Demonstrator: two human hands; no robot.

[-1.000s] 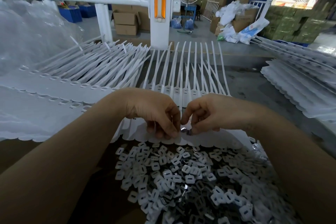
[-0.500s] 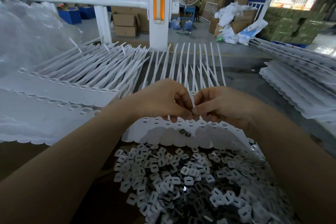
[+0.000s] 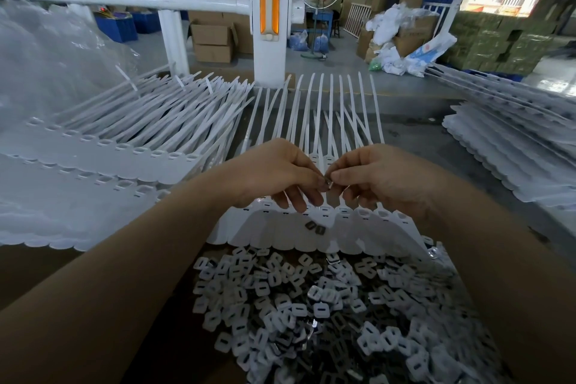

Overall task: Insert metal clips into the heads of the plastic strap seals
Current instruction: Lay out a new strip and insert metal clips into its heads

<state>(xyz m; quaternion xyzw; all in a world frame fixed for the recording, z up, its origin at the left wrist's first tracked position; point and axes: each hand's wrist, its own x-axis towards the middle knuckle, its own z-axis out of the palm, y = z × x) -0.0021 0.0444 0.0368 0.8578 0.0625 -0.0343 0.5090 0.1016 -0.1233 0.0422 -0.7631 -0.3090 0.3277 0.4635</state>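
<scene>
A joined sheet of white plastic strap seals [image 3: 280, 235] lies in front of me, heads in a row near my fingers, straps running away. My left hand [image 3: 274, 176] and my right hand [image 3: 377, 178] meet above the heads and pinch a small metal clip [image 3: 327, 181] between their fingertips. Two dark metal clips [image 3: 315, 228] lie loose on the sheet just below. A heap of metal clips and white clip pieces [image 3: 327, 305] fills the near side.
A thick stack of strap seal sheets [image 3: 103, 162] lies at the left, under a clear plastic bag [image 3: 46, 53]. More sheets [image 3: 514, 147] are piled at the right. A white railing post [image 3: 269, 16] stands behind the bench.
Both hands lifted from the near edge of the sheet and moved away toward the heads. Two clips now lie uncovered on the sheet where the fingers were.
</scene>
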